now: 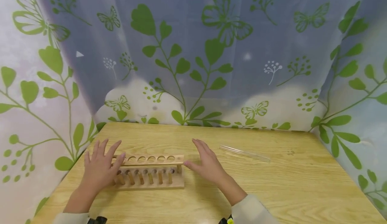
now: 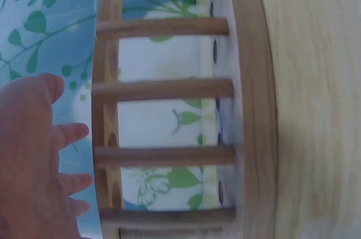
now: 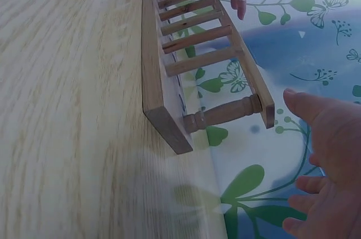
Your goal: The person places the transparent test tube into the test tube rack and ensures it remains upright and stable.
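Observation:
A wooden test tube rack (image 1: 151, 160) stands upright on the table, with a row of round holes in its top bar and several short pegs along the base. My left hand (image 1: 101, 166) is spread over the rack's left end and hides that part of it. Beside the right end is my right hand (image 1: 208, 161), its thumb pointing at the end of the top bar. In the right wrist view a small gap shows between the right thumb (image 3: 302, 103) and the rack (image 3: 197, 53). Neither hand grips anything.
Clear glass tubing (image 1: 245, 153) lies slantwise on the wooden table (image 1: 290, 183), right of the right hand. A printed curtain (image 1: 193, 66) with green leaves and butterflies rises behind the table's back edge and along both sides.

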Available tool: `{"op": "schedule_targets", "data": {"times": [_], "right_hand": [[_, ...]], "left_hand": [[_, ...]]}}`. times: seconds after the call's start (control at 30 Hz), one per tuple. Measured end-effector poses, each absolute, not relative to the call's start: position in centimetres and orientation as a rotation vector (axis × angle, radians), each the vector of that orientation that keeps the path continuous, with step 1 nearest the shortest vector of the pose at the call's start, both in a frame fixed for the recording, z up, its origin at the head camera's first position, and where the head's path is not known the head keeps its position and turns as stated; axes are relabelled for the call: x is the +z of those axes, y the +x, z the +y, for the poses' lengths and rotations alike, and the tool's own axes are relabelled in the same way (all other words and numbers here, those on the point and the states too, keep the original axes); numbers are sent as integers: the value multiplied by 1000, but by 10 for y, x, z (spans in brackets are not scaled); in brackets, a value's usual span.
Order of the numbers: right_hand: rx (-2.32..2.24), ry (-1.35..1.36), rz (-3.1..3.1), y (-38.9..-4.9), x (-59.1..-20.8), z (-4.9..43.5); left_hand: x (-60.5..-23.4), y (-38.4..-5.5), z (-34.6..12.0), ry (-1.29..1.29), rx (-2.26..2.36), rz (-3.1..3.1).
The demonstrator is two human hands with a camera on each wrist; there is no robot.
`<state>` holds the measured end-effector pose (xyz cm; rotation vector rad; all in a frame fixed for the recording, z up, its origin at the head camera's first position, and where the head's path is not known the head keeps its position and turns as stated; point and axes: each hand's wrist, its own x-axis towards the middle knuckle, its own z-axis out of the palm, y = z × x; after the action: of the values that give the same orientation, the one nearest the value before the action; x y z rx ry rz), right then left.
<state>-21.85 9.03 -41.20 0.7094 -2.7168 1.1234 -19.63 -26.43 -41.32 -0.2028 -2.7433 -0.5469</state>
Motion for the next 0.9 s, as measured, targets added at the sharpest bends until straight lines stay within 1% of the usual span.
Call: {"op": "schedule_targets", "data": {"times": [0.27,0.57,0.9], "right_hand": [[1165,745,-2710,-219,-419,76],[1148,743,-2751,-218,-420,66],[1170,741,-2770,-219,-419,54]], "left_hand": [[-418,-196,-282,-166,-505,-2762],[-436,-197,-294,-116,-531,-2725],[-441,-200,-307,-159,-521,-2683]]}}
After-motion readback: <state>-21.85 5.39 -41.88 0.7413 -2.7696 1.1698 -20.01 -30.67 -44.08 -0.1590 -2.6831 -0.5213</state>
